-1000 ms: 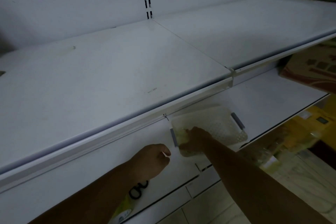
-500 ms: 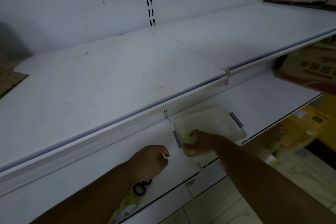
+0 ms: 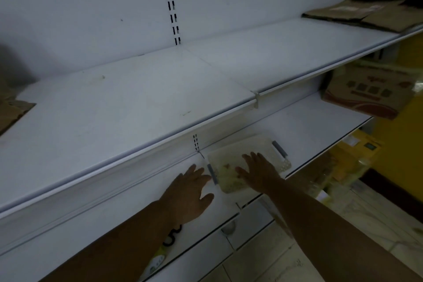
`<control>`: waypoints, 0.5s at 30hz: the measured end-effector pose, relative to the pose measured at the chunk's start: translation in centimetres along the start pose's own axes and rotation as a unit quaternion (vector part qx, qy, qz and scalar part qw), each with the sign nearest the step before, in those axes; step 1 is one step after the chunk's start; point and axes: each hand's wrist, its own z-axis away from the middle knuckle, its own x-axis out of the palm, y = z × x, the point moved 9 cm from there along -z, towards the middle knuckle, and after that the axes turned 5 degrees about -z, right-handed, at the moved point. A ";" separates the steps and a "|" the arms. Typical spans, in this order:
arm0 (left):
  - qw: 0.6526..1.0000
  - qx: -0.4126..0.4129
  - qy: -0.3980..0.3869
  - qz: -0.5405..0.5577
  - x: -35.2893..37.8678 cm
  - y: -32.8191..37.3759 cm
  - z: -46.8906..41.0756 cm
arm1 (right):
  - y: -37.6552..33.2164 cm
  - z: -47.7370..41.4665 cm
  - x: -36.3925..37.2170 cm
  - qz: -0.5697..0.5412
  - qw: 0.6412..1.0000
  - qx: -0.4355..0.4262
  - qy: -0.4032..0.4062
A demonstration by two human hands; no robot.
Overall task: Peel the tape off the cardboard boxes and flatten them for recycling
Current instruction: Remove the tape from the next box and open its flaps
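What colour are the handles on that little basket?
Grey handles on the whitish basket; head view shows them best.

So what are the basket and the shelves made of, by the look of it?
Basket: probably plastic, whitish and translucent, with perforated walls and grey handles. Shelves: likely painted sheet metal, matt white, with thin folded front edges and a slotted upright behind, though I can't be sure.

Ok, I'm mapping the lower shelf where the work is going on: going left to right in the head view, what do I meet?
First the left hand → white basket, with the right hand over it → printed cardboard box.
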 end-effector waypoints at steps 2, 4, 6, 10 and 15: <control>0.998 0.024 -0.007 -0.052 -0.9 1.7 -0.7 | 0.8 2.1 -0.8 0.038 0.999 0.004 -0.002; 0.995 0.051 -0.015 -0.080 -1.8 4.0 -1.2 | 1.7 4.8 -1.9 0.075 0.997 0.014 -0.001; 0.992 0.079 -0.024 -0.092 -2.9 7.0 -1.3 | 2.7 7.6 -3.1 0.105 0.994 0.037 -0.005; 0.984 0.173 -0.004 -0.048 -6.8 15.8 -0.1 | 4.7 13.5 -8.1 0.141 0.986 0.091 0.019; 0.951 0.277 0.131 -0.038 -18.1 23.4 4.3 | 5.3 20.0 -20.1 0.170 0.967 0.153 0.114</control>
